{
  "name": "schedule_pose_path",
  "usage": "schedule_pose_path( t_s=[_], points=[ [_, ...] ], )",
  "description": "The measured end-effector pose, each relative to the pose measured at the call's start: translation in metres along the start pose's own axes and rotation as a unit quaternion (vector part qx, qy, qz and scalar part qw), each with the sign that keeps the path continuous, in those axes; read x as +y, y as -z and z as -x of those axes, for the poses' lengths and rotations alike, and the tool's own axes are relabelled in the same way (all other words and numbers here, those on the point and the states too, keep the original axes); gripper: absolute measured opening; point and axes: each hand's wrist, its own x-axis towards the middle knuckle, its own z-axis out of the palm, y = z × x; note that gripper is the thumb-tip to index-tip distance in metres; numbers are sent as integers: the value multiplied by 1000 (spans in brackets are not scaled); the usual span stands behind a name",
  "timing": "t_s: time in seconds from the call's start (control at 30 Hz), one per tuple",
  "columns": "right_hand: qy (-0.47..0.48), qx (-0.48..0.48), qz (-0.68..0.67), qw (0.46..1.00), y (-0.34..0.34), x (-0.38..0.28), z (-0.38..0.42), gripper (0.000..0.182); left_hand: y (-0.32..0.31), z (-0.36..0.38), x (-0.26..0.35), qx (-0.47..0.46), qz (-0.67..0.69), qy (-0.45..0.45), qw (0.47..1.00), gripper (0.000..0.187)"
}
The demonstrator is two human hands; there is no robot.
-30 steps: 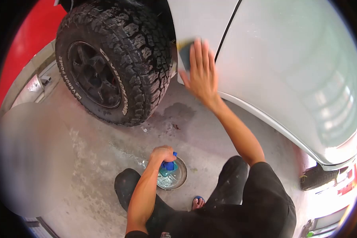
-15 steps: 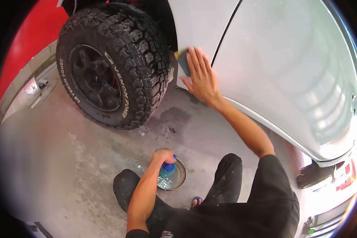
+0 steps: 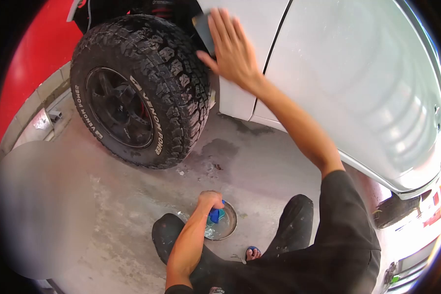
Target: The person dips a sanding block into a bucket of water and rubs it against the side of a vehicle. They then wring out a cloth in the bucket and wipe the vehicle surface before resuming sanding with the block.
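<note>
Against the white body panel (image 3: 245, 59), just behind the wheel arch, I see the right hand (image 3: 232, 49) pressed flat with fingers spread, pinning a dark sanding pad (image 3: 203, 27) to the paint; only its upper left corner shows past the fingertips. Pad's long axis reads roughly upright, tilted a little left, top end toward the arch edge. Left hand (image 3: 209, 200) is clenched around a blue cloth (image 3: 215, 214), held low in the metal bowl (image 3: 229, 226) of water on the concrete floor (image 3: 132, 206). Risks, as I judge them: the pad sits close to the panel edge and the knobby tyre (image 3: 147, 83), so a stroke could run off the edge or snag the tread; an open palm grips weakly, so the pad may slip; the bowl beside the knee could tip.
</note>
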Motion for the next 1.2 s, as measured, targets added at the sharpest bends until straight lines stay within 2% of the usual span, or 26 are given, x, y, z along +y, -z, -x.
schedule_pose_path(
  t_s=[0.03,0.07,0.13,0.23,0.33,0.37,0.43,0.53,0.6,0.67,0.77,0.8,0.9,1.0,1.03,1.1,1.13,1.2],
  points=[
    [-18,31,34,999,0,1,-18,96,1,2,-1,-4,-5,1,1000,49],
    [-27,18,27,999,-1,-2,-9,95,2,2,-2,-10,3,11,1000,49],
    [-40,-13,21,999,9,-3,39,94,4,-2,3,-19,18,21,999,50],
    [-22,-75,-96,992,-3,-11,143,89,3,-5,2,-39,37,20,998,49],
    [-18,-2,-33,999,8,11,60,90,-15,-6,-10,3,-27,-15,1000,49],
    [-38,2,30,999,10,16,22,95,-14,-7,-10,-8,-23,-8,1000,50],
    [-51,46,6,998,5,19,10,98,-12,-4,-13,-36,-25,10,999,50],
    [-86,-38,-72,993,0,-6,110,95,-6,-2,-10,-26,2,27,999,50],
    [-52,-66,-77,993,-1,-4,124,95,-6,3,-8,-35,9,10,999,49],
    [-43,-63,-70,995,6,5,88,94,-5,8,-13,-30,-1,10,1000,49],
    [-71,48,-24,996,9,18,11,89,-5,11,-8,-17,-7,25,1000,49],
    [-88,50,-58,993,7,16,23,81,6,18,-3,-22,6,34,999,49],
    [-84,-44,-65,993,7,-6,122,74,9,19,0,-33,36,33,998,48],
    [-59,-31,-36,997,10,2,112,68,-16,-13,-15,4,19,-11,1000,47],
    [-72,-4,-19,997,11,5,87,69,-25,-20,-21,19,2,-28,999,47],
    [-98,47,11,994,14,12,23,71,-8,-4,-10,-36,8,9,999,49],
    [-105,38,13,994,14,9,26,73,-1,1,-7,-63,9,29,998,51],
    [-125,-20,-37,991,15,-5,77,71,3,1,0,-54,22,48,997,51]
  ],
)
